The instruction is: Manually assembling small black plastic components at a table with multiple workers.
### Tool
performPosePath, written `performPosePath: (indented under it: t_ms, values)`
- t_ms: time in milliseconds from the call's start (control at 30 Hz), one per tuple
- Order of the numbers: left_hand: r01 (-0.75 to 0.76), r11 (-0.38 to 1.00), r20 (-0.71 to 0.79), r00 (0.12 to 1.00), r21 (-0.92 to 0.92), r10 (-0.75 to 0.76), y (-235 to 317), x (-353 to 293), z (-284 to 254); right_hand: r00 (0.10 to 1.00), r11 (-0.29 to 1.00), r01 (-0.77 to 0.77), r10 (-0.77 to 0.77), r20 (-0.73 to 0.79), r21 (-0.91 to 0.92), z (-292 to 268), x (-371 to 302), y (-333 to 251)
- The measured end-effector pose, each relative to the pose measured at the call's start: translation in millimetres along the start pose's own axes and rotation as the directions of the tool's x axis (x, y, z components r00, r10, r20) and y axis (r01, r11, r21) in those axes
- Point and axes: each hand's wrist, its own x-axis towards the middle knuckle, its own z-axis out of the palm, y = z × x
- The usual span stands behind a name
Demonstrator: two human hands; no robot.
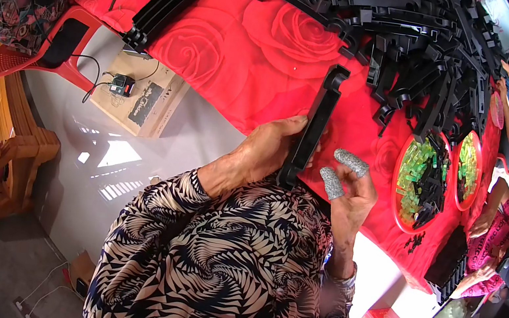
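My left hand (pixel 264 152) grips a long black plastic part (pixel 318 124) near its lower end, with some of its fingers hidden behind the part. The part is narrow, has a hollow channel along it and curved ends, and stands tilted above the table's near edge. Just to its right is my right hand (pixel 354 200), its thumb and forefinger wrapped in silvery finger covers. Those two fingertips are apart, with nothing visible between them, and they do not touch the black part.
A red rose-patterned cloth (pixel 222 27) covers the table. A large heap of black parts (pixel 412 44) lies at the far right, and stacked black parts (pixel 164 11) at the left. Red bowls (pixel 396 205) hold green and black pieces. Other people sit around. A cardboard box (pixel 135 90) stands left.
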Motion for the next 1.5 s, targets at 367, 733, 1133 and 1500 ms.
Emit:
performPosePath:
  t_ms: [367,733,1133,1500]
  values:
    - [-0.013,0.998,-0.069,0.997,0.065,0.017,-4,0,4,0.993,0.986,0.116,-0.113,0.033,-0.118,0,-2,5]
    - [-0.076,0.785,-0.175,0.957,0.615,0.230,-31,-4,15,0.974,0.850,0.220,-0.222,0.055,-0.478,15,-7,-22]
    - [-0.216,0.524,-0.063,0.884,0.824,0.464,-46,-5,28,0.947,0.667,0.269,-0.314,0.066,-0.695,17,-14,-6]
    - [-0.186,0.351,0.007,0.892,0.918,0.452,-46,-4,34,0.910,0.684,0.317,-0.414,0.009,-0.657,6,-16,7]
